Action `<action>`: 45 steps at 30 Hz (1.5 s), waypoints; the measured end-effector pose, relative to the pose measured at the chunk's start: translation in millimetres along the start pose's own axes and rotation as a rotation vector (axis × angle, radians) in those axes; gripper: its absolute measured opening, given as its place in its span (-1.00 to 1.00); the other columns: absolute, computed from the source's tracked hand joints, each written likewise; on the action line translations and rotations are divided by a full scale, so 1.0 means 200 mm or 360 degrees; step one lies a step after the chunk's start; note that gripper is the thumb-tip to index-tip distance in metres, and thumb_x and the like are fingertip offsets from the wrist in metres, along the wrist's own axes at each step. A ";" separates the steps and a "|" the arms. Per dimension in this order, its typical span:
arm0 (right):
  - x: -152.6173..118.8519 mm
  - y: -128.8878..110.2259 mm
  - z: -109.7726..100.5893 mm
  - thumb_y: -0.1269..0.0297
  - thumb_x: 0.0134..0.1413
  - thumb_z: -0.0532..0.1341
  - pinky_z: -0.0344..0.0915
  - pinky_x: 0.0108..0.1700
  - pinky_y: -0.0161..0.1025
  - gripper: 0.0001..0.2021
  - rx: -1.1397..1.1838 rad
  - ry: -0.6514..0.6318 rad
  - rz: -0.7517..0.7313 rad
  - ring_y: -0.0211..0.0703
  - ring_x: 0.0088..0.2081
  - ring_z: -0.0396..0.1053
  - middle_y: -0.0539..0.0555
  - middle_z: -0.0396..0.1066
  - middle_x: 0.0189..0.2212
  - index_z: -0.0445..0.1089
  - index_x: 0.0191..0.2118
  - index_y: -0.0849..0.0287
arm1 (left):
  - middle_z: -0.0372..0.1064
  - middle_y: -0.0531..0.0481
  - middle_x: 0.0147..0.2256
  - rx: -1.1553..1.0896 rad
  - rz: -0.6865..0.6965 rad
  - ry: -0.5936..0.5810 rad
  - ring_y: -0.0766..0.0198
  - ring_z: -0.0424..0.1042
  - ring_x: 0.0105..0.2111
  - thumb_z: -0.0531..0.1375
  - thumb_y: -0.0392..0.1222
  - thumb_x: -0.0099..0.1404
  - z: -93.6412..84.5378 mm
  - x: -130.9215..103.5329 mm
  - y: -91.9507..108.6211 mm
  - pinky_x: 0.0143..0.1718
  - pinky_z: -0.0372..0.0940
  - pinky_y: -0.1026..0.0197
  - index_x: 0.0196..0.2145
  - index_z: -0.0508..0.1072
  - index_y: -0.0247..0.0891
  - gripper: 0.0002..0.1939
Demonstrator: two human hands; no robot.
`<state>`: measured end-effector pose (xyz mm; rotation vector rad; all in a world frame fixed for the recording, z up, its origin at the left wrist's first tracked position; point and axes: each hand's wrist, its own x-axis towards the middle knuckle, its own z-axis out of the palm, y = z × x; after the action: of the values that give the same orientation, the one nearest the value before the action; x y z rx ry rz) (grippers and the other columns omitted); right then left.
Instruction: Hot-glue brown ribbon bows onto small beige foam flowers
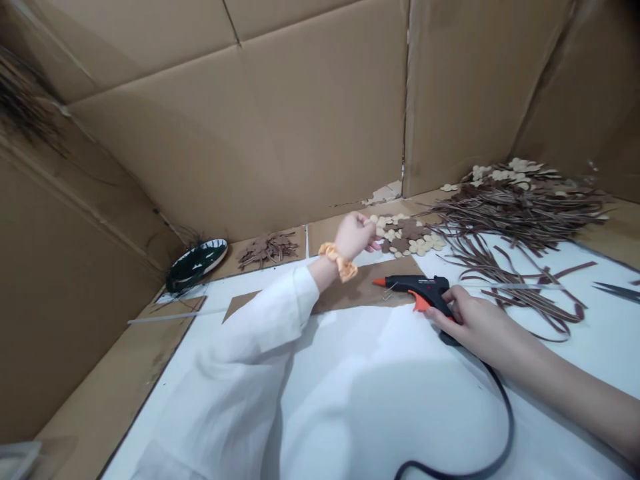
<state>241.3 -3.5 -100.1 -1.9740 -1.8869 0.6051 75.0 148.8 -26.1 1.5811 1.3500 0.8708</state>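
Note:
My right hand (465,317) grips a black-and-orange hot glue gun (425,285) by its handle, and the orange nozzle points left over a brown cardboard piece (350,288). A clear glue stick (515,286) sticks out behind the gun. At the near left edge of a pile of tan and brown flower-shaped cutouts (407,233) is my left hand (356,235), wearing an orange scrunchie (339,261) at the wrist. Its fingers are curled together against the cutouts; what is between the fingertips is too small to make out.
Brown strips (520,207) and more cutouts lie heaped at the back right. Dark scissors (617,291) lie at the right edge. A dark plate (197,265) and brown pieces (267,250) are at the back left. Cardboard walls (300,120) enclose the white table. The gun's cord (507,413) trails forward.

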 end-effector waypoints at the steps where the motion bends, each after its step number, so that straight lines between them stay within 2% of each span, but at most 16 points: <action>1: 0.00 0.01 0.01 -0.01 0.10 0.03 0.13 -0.46 -0.25 -0.66 0.0006 0.0030 -0.0007 0.00 -0.48 0.39 0.12 0.40 -0.54 0.24 -0.25 0.20 | 0.40 -0.03 -0.29 -0.0059 -0.0009 -0.0016 0.33 0.42 -0.41 0.11 -0.17 0.34 -0.01 -0.08 -0.01 -0.40 0.38 0.22 -0.11 0.34 -0.36 -0.77; 3: 0.01 0.01 0.01 -0.09 0.04 0.07 0.12 -0.48 -0.26 -0.63 0.0026 0.0067 -0.0012 -0.02 -0.51 0.37 0.09 0.37 -0.57 0.23 -0.31 0.17 | 0.38 0.04 -0.46 -0.0190 -0.0012 -0.0021 0.40 0.38 -0.57 0.07 -0.33 0.33 -0.04 -0.26 -0.06 -0.53 0.30 0.32 -0.23 0.26 -0.34 -0.95; 6: 0.01 0.00 0.01 -0.08 0.00 0.10 0.10 -0.51 -0.26 -0.65 0.0037 0.0071 -0.0004 -0.05 -0.54 0.34 0.04 0.33 -0.61 0.20 -0.37 0.13 | 0.40 0.03 -0.49 -0.0379 -0.0088 -0.0047 0.40 0.37 -0.63 0.07 -0.41 0.26 -0.06 -0.49 -0.16 -0.58 0.26 0.33 -0.34 0.16 -0.27 -0.88; 8: 0.01 0.00 0.00 -0.01 -0.01 0.12 0.09 -0.51 -0.26 -0.71 0.0045 0.0061 0.0020 -0.07 -0.55 0.33 0.03 0.33 -0.62 0.20 -0.40 0.13 | 0.40 0.02 -0.47 -0.0492 -0.0149 -0.0017 0.40 0.39 -0.61 0.07 -0.42 0.25 -0.06 -0.59 -0.23 -0.57 0.23 0.35 -0.36 0.13 -0.26 -0.86; 10: 0.01 -0.01 -0.01 0.05 -0.02 0.13 0.11 -0.50 -0.26 -0.76 0.0084 0.0045 0.0063 -0.09 -0.54 0.33 0.05 0.36 -0.60 0.21 -0.41 0.13 | 0.40 -0.01 -0.43 -0.0590 -0.0157 0.0009 0.41 0.41 -0.54 0.08 -0.41 0.23 -0.05 -0.64 -0.30 -0.48 0.27 0.34 -0.36 0.15 -0.26 -0.86; 13: 0.00 -0.01 -0.04 0.08 -0.05 0.15 0.16 -0.48 -0.25 -0.77 0.0230 0.0039 0.0121 -0.11 -0.49 0.34 0.08 0.40 -0.53 0.25 -0.43 0.15 | 0.41 -0.02 -0.41 -0.0690 -0.0128 0.0030 0.42 0.40 -0.46 0.11 -0.41 0.21 -0.03 -0.66 -0.36 -0.35 0.29 0.32 -0.37 0.19 -0.28 -0.88; 15: -0.01 -0.02 -0.05 0.09 -0.06 0.16 0.17 -0.52 -0.27 -0.77 0.0389 0.0038 0.0180 -0.16 -0.52 0.32 0.08 0.40 -0.50 0.26 -0.41 0.17 | 0.39 0.00 -0.45 -0.0728 -0.0118 0.0043 0.41 0.38 -0.47 0.12 -0.40 0.19 -0.02 -0.65 -0.38 -0.39 0.26 0.34 -0.38 0.21 -0.28 -0.89; 18: -0.02 -0.05 -0.06 0.11 -0.12 0.22 0.18 -0.64 -0.31 -0.74 0.0791 0.0004 0.0324 -0.25 -0.61 0.24 -0.02 0.30 -0.55 0.20 -0.36 0.14 | 0.39 0.01 -0.47 -0.0759 -0.0128 0.0061 0.40 0.37 -0.49 0.16 -0.38 0.16 -0.03 -0.65 -0.38 -0.45 0.23 0.35 -0.39 0.23 -0.28 -0.88; 21: -0.03 -0.09 -0.07 0.12 -0.19 0.26 0.16 -0.71 -0.35 -0.70 0.1108 0.0021 0.0381 -0.31 -0.68 0.17 -0.13 0.17 -0.64 0.15 -0.37 0.10 | 0.41 -0.01 -0.45 -0.0776 -0.0130 0.0053 0.39 0.38 -0.49 0.19 -0.36 0.14 -0.04 -0.65 -0.38 -0.41 0.25 0.33 -0.41 0.25 -0.29 -0.87; 27: -0.09 -0.14 -0.14 0.12 -0.06 0.18 0.18 -0.62 -0.37 -0.77 0.1201 -0.0002 0.0241 -0.34 -0.65 0.19 -0.10 0.18 -0.67 0.19 -0.49 0.15 | 0.43 0.00 -0.44 -0.0763 -0.0110 0.0045 0.40 0.38 -0.49 0.24 -0.31 0.10 -0.05 -0.64 -0.39 -0.36 0.26 0.31 -0.39 0.33 -0.31 -0.87; 30: -0.11 -0.15 -0.16 0.14 0.00 0.17 0.23 -0.55 -0.36 -0.80 0.1279 0.0007 0.0255 -0.33 -0.63 0.24 -0.10 0.25 -0.64 0.18 -0.41 0.14 | 0.45 -0.02 -0.41 -0.0762 -0.0111 0.0048 0.39 0.40 -0.48 0.26 -0.24 0.10 -0.05 -0.64 -0.39 -0.36 0.27 0.32 -0.38 0.33 -0.31 -0.83; 33: -0.12 -0.16 -0.16 0.17 0.03 0.17 0.27 -0.50 -0.34 -0.80 0.1392 -0.0082 0.0241 -0.30 -0.62 0.30 -0.09 0.33 -0.63 0.13 -0.36 0.13 | 0.47 -0.04 -0.39 -0.0735 -0.0123 0.0021 0.34 0.44 -0.48 0.26 -0.15 0.12 -0.05 -0.65 -0.38 -0.44 0.27 0.32 -0.36 0.32 -0.31 -0.78; 35: -0.12 -0.18 -0.16 0.19 0.05 0.16 0.27 -0.49 -0.32 -0.81 0.1450 -0.0139 0.0219 -0.29 -0.62 0.30 -0.09 0.34 -0.65 0.11 -0.36 0.12 | 0.43 0.01 -0.49 -0.0686 -0.0139 -0.0018 0.37 0.38 -0.61 0.23 -0.10 0.15 -0.05 -0.66 -0.37 -0.57 0.21 0.33 -0.37 0.29 -0.29 -0.77; 38: -0.13 -0.19 -0.16 0.20 0.08 0.14 0.22 -0.52 -0.34 -0.81 0.1505 -0.0155 0.0192 -0.31 -0.65 0.22 -0.12 0.28 -0.71 0.09 -0.38 0.11 | 0.26 0.16 -0.64 -0.0648 -0.0101 -0.0021 0.46 0.12 -0.75 0.18 -0.06 0.19 -0.04 -0.68 -0.36 -0.71 0.04 0.36 -0.39 0.26 -0.25 -0.78; 41: -0.15 -0.18 -0.15 0.20 0.09 0.15 0.14 -0.56 -0.36 -0.77 0.1561 -0.0173 0.0206 -0.33 -0.66 0.17 -0.12 0.23 -0.73 0.08 -0.45 0.11 | 0.19 0.17 -0.63 -0.0685 -0.0018 0.0018 0.46 0.11 -0.68 0.20 -0.11 0.18 -0.04 -0.70 -0.35 -0.66 0.03 0.37 -0.43 0.25 -0.24 -0.80; 45: -0.16 -0.16 -0.13 0.06 0.10 0.17 0.09 -0.55 -0.37 -0.64 0.1600 -0.0200 0.0236 -0.36 -0.65 0.16 -0.08 0.22 -0.72 0.10 -0.56 0.15 | 0.25 0.11 -0.56 -0.0703 -0.0040 -0.0034 0.44 0.19 -0.60 0.19 -0.16 0.19 -0.03 -0.73 -0.33 -0.56 0.13 0.35 -0.48 0.26 -0.25 -0.82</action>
<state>226.9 -33.3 -59.1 -1.3930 -1.0928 1.3965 19.4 9.7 -80.6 1.2243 1.0680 1.0499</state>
